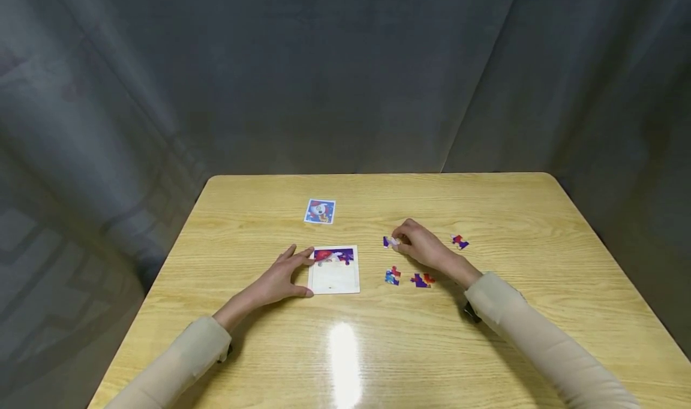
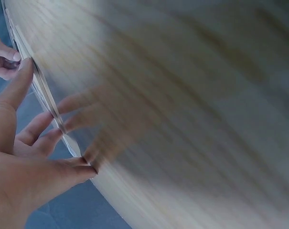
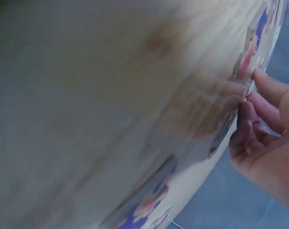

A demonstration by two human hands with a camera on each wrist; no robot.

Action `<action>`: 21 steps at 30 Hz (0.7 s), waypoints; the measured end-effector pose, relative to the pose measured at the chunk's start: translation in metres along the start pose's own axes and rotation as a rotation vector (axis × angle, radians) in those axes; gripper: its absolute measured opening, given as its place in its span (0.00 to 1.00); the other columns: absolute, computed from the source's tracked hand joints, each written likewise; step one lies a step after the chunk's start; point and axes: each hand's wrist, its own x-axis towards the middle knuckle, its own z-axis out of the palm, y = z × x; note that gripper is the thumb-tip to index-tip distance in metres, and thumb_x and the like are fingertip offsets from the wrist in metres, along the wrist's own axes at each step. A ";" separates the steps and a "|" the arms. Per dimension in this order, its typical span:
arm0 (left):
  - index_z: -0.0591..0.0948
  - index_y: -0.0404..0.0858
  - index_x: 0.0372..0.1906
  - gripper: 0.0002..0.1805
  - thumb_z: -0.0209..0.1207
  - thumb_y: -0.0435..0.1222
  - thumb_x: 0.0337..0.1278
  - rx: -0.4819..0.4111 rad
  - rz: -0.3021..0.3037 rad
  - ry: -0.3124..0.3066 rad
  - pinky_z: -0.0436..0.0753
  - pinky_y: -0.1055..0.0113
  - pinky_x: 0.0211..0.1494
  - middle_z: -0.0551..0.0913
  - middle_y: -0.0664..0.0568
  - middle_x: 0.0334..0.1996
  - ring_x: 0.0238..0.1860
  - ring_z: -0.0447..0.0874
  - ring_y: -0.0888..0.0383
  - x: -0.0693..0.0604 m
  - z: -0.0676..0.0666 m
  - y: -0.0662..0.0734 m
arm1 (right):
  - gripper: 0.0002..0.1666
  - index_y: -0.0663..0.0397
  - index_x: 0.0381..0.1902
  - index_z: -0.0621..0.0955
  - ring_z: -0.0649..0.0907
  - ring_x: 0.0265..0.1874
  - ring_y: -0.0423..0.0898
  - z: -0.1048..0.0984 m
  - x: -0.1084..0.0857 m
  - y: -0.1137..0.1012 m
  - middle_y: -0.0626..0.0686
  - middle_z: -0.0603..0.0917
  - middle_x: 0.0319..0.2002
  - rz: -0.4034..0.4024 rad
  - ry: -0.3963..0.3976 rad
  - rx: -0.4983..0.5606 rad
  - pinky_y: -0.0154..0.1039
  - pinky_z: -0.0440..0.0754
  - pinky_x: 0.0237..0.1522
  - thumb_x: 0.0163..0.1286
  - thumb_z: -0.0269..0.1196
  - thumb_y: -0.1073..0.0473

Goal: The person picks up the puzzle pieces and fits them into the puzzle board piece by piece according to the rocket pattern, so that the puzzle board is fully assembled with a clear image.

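Note:
A white square puzzle tray (image 1: 335,280) lies flat at the middle of the table, a strip of purple and red picture pieces along its far side. My left hand (image 1: 278,282) rests at the tray's left edge, fingers spread and fingertips touching it. To the tray's right, my right hand (image 1: 423,247) pinches a purple and white puzzle piece (image 1: 387,242) between thumb and finger, at the tabletop. Nearer to me lie a blue and red puzzle piece (image 1: 393,276) and some purple and orange pieces (image 1: 422,280). Another red and purple piece (image 1: 460,241) sits beyond the right wrist.
A small picture card (image 1: 320,211) with a white and red figure on blue lies behind the tray. The wooden table (image 1: 243,361) has a bright glare patch near its front. Grey curtains (image 1: 345,85) hang behind and on both sides.

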 end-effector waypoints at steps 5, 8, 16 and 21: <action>0.76 0.37 0.60 0.35 0.72 0.45 0.45 -0.009 -0.015 -0.005 0.47 0.34 0.70 0.58 0.47 0.73 0.74 0.40 0.36 0.000 0.001 0.000 | 0.14 0.63 0.43 0.82 0.74 0.30 0.43 -0.001 0.000 -0.002 0.52 0.77 0.35 -0.065 0.036 -0.079 0.37 0.75 0.32 0.62 0.68 0.60; 0.76 0.37 0.60 0.35 0.72 0.45 0.44 -0.012 -0.017 -0.005 0.46 0.34 0.70 0.58 0.46 0.73 0.74 0.40 0.36 0.000 0.001 0.000 | 0.14 0.61 0.41 0.83 0.74 0.28 0.42 0.000 0.000 -0.002 0.51 0.78 0.33 -0.090 0.064 -0.115 0.36 0.76 0.30 0.60 0.69 0.59; 0.76 0.35 0.60 0.36 0.73 0.45 0.44 -0.014 -0.001 -0.002 0.46 0.33 0.69 0.59 0.45 0.73 0.74 0.41 0.35 0.000 0.002 0.002 | 0.14 0.57 0.40 0.83 0.76 0.29 0.41 0.000 -0.002 -0.016 0.48 0.81 0.33 -0.005 0.088 -0.104 0.36 0.77 0.32 0.60 0.69 0.55; 0.76 0.36 0.60 0.36 0.72 0.45 0.44 -0.004 0.003 -0.001 0.47 0.33 0.69 0.59 0.45 0.73 0.74 0.41 0.35 0.000 0.001 0.002 | 0.14 0.55 0.40 0.83 0.77 0.29 0.40 -0.001 -0.003 -0.036 0.46 0.80 0.31 -0.008 0.112 -0.082 0.35 0.78 0.29 0.58 0.70 0.56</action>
